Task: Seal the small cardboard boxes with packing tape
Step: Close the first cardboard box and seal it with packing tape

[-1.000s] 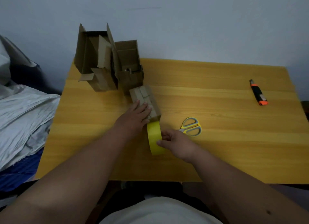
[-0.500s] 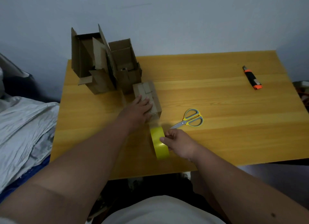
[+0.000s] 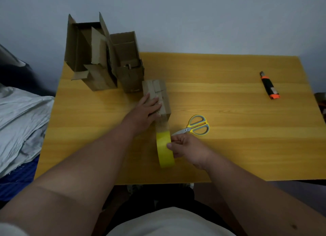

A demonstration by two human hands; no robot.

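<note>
A small closed cardboard box lies on the yellow wooden table, left of centre. My left hand rests flat on its top with the fingers straight. A yellow roll of packing tape stands on edge just in front of the box. My right hand grips the roll from its right side. A clear strip of tape stretches from the roll up to the box's near end.
Two open cardboard boxes, a larger one and a smaller one, stand at the table's back left corner. Yellow-handled scissors lie right of the roll. An orange and black utility knife lies far right. Grey bedding is left of the table.
My right hand has drawn the tape roll toward me, away from the box, and a strip of tape now spans the gap. My left hand stays pressed on the box.
</note>
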